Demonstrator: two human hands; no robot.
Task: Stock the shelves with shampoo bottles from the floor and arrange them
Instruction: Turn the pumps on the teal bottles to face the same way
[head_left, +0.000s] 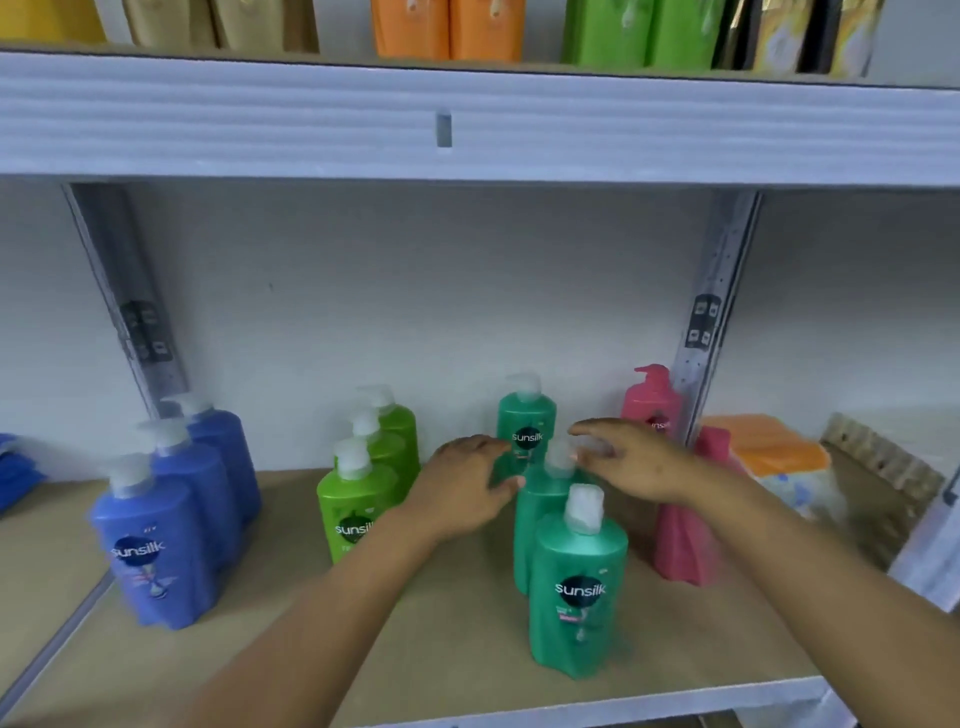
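Note:
On the wooden shelf (441, 639) a row of three teal Sunsilk bottles runs front to back: the front one (576, 592), the middle one (540, 514) and the back one (525, 426). My left hand (465, 488) reaches in from the left, fingers extended beside the middle and back teal bottles. My right hand (631, 460) hovers with spread fingers just right of the middle bottle's white pump; I cannot tell whether it touches. Neither hand grips anything. Rows of light green bottles (356, 506), blue bottles (161, 540) and pink bottles (680, 535) stand alongside.
An upper shelf edge (467, 124) hangs overhead with orange, green and beige bottles on it. Metal uprights (711, 322) stand at the back. Orange packs (774, 447) lie on the neighbouring shelf at right. Bare shelf board shows between the green and teal rows.

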